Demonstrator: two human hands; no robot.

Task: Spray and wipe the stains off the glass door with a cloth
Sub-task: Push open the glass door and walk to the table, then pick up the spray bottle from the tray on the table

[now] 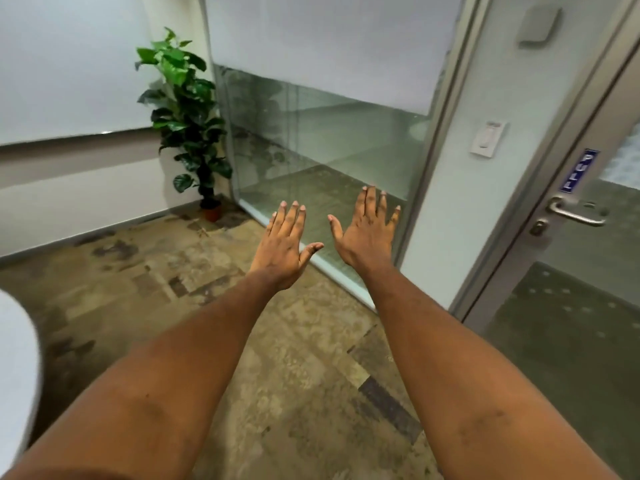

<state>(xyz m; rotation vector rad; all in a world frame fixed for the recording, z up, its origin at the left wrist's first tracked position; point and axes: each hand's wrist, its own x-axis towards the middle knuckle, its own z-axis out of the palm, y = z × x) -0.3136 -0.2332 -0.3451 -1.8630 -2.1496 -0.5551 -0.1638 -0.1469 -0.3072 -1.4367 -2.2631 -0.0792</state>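
Both my arms stretch forward over the carpet. My left hand (pixel 285 242) and my right hand (pixel 367 230) are held flat with fingers spread, backs up, holding nothing. The glass door (pixel 581 306) stands at the right in a grey metal frame, with a lever handle (pixel 576 213) and a blue sign (pixel 580 171) above it. Neither hand touches the door; both hover in front of the glass wall panel (pixel 329 150) to its left. No cloth or spray bottle is in view.
A potted green plant (pixel 187 116) stands in the corner between the white wall and the glass panel. A white switch (pixel 488 138) sits on the post beside the door. Patterned carpet (pixel 207 306) covers the floor. A white rounded object (pixel 14 368) is at the left edge.
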